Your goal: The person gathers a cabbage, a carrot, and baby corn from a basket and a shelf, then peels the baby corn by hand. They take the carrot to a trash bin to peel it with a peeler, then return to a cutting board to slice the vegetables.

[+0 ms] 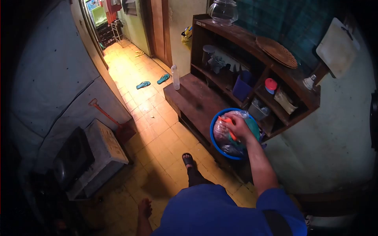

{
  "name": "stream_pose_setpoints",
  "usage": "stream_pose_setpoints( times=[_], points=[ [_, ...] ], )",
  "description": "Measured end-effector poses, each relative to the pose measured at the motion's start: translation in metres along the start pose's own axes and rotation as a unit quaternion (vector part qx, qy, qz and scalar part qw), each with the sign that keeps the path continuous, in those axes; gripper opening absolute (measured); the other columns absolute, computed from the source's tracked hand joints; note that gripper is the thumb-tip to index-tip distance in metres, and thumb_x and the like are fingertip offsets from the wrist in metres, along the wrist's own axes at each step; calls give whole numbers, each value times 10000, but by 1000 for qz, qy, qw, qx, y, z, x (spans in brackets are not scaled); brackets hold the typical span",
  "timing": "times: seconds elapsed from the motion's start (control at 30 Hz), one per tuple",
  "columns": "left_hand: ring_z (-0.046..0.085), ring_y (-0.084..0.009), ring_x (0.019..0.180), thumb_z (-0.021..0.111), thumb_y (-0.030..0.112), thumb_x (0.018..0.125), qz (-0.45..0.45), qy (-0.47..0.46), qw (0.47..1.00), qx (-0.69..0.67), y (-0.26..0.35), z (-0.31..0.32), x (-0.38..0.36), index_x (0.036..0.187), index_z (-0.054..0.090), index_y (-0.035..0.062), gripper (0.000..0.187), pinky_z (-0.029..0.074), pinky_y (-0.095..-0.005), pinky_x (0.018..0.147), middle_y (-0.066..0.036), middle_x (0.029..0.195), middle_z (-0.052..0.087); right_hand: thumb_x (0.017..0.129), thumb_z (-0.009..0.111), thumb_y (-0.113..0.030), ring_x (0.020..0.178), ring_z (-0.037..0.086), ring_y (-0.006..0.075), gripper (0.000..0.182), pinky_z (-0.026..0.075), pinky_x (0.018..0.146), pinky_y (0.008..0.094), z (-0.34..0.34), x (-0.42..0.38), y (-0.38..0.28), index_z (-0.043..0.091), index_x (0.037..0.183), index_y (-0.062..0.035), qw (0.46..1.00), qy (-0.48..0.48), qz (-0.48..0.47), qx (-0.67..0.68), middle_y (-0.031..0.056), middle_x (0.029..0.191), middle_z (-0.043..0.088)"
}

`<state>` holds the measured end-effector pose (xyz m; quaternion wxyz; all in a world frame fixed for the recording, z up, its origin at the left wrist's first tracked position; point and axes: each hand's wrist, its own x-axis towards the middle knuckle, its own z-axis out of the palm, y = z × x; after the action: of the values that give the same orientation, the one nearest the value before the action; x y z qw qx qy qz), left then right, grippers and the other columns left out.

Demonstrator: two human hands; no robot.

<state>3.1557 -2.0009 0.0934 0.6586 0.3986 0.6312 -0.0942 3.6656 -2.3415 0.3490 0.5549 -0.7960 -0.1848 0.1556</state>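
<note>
My right hand [237, 126] reaches over a round blue basin [213, 137], its fingers closed on a slim orange object [230, 128] whose exact kind I cannot make out. Under the hand, the basin holds clear plastic bags; one bag [221, 131] has pinkish contents, and something green [253, 126] lies at the right side. The basin rests at the near end of a low wooden bench [197, 94]. Down at my left side hangs my left hand [145, 208], fingers curled in, with nothing visible in it.
A wooden shelf [252, 41] behind the bench bears a glass jar [223, 11], woven trays [277, 52] and a purple container [242, 85]. A bottle [175, 77] stands on the bench. Green flip-flops [143, 85], a red dustpan [125, 133] and a concrete block [104, 143] are leftward.
</note>
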Motion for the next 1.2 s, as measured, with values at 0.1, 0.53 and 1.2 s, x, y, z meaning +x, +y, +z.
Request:
stream_pose_setpoints(
  times=[0.1,0.53,1.2],
  points=[
    [430,-122,469,565,376,842,20,40,996,-79,6,-10,-5,872,546,186,193,336,-283,366,24,639,488,758,652,-117,985,621,188,546,492,838,300,13,130,64,515,1258,59,997,24,-12,-69,148,1099,640],
    [420,-112,475,550,328,884,-42,270,960,-63,140,-11,83,882,522,200,131,338,-276,374,26,709,524,739,672,-133,1145,522,369,555,436,966,437,-20,410,180,498,1262,-62,898,283,71,-331,213,1209,544],
    [448,-87,562,607,371,892,140,89,985,-50,332,36,81,992,555,179,222,337,-237,388,23,790,569,774,475,43,904,637,259,427,520,767,361,7,315,47,536,1196,54,931,354,88,-13,162,924,648]
  ],
)
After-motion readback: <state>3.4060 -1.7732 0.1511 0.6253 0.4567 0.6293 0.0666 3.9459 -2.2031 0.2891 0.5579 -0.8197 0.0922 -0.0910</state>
